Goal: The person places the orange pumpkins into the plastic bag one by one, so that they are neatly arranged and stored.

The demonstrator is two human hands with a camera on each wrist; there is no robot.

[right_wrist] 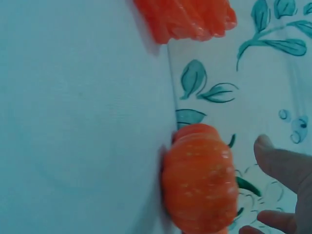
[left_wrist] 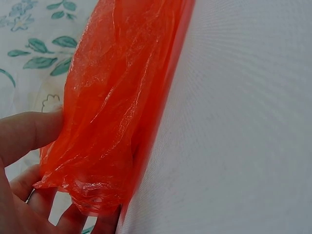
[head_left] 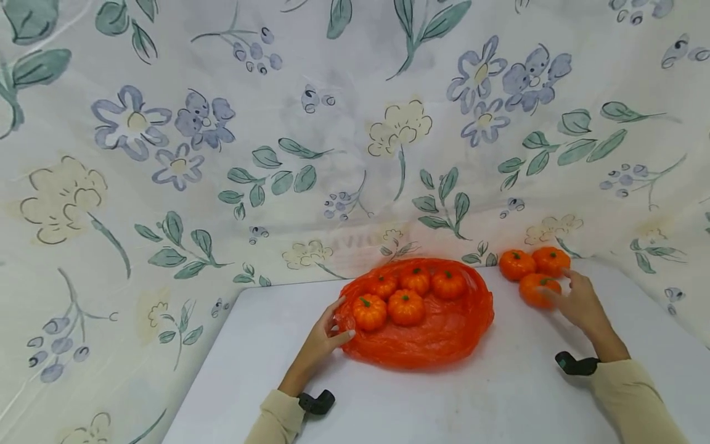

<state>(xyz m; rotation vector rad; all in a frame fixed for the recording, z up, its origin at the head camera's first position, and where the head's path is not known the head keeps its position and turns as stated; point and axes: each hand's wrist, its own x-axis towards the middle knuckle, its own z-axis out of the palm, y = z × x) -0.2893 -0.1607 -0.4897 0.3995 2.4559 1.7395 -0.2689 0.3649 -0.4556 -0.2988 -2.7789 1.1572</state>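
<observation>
Five pumpkins (head_left: 407,307) inside rim of red bag (head_left: 421,348) on tabletop (head_left: 410,407); three loose pumpkins (head_left: 517,265) to right. Left hand (head_left: 318,339): fingers clamped on bag edge, presumably steadying it. Right hand (head_left: 585,308): fingers apart at nearest loose pumpkin (head_left: 535,291), spread suiting round body.

Head view: cannot resolve the fingers of the right hand (head_left: 582,305), blurred across the near loose pumpkin (head_left: 532,290). Cannot see beneath the red plastic (head_left: 410,345). Note left sleeve (head_left: 277,419) and right sleeve (head_left: 638,401) cut off at the bottom edge. Left wrist view: note left hand (left_wrist: 14,209) cropped at the left edge, with some fingertips hidden behind the red plastic. Right wrist view: note right hand cropped at the right edge, and other pumpkins (right_wrist: 197,129) mostly hidden behind the front pumpkin (right_wrist: 200,185).
</observation>
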